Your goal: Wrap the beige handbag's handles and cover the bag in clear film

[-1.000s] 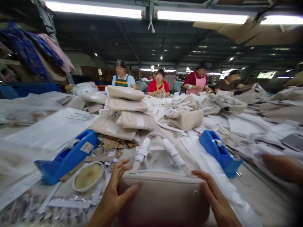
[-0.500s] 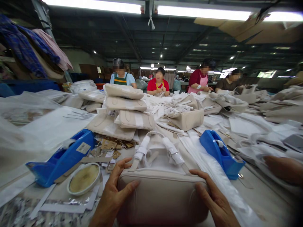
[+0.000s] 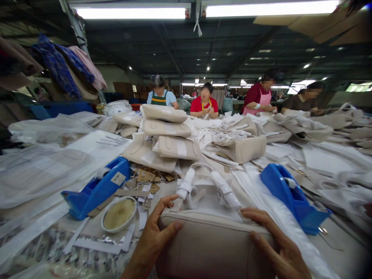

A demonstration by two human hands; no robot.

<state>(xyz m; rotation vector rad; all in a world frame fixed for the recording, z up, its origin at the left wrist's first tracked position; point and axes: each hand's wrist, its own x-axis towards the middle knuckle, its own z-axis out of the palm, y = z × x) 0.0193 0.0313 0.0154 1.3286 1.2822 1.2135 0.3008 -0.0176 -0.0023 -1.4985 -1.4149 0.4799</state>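
Observation:
A beige handbag (image 3: 212, 248) lies in front of me near the bottom edge, its handles (image 3: 221, 188) wrapped in white paper and pointing away. My left hand (image 3: 152, 240) grips the bag's left end, thumb across its top and fingers down its side. My right hand (image 3: 276, 248) grips the right end the same way, fingers curled over the top edge.
Two blue tape dispensers (image 3: 97, 190) (image 3: 293, 201) flank the bag. A round white dish (image 3: 119, 213) and loose paper tags (image 3: 145, 178) lie to the left. Stacked beige bags (image 3: 162, 135) and white wrapping fill the table. Several people (image 3: 205, 106) work at the far side.
My view has swung left, shifting everything to the right in frame. Both hands have closed tighter on the bag's ends. A hand at the right edge has left the view.

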